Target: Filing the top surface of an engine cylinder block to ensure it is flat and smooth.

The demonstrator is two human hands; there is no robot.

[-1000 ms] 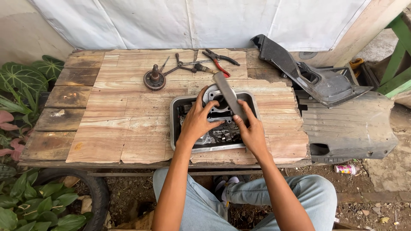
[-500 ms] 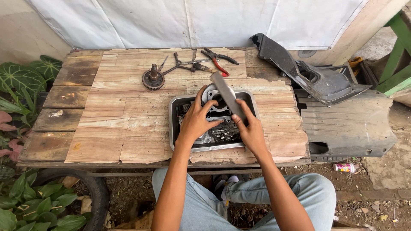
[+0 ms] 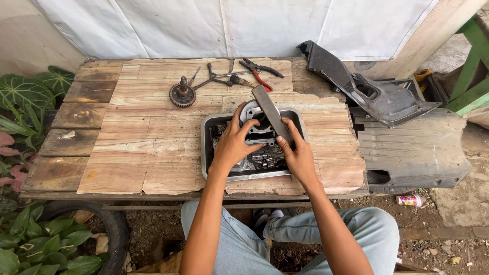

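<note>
A metal tray sits on a wooden table and holds a grey engine part plus small greasy metal pieces. My left hand rests on the engine part inside the tray, fingers spread over it. My right hand grips the lower end of a long flat dark bar, which slants up and away over the tray and the engine part.
Behind the tray lie a toothed gear on a shaft, red-handled pliers and other hand tools. Black plastic body panels lie at the right. Green plants and a tyre are at the left.
Both hands stay in the tray; the bar keeps its slant and has barely shifted.
</note>
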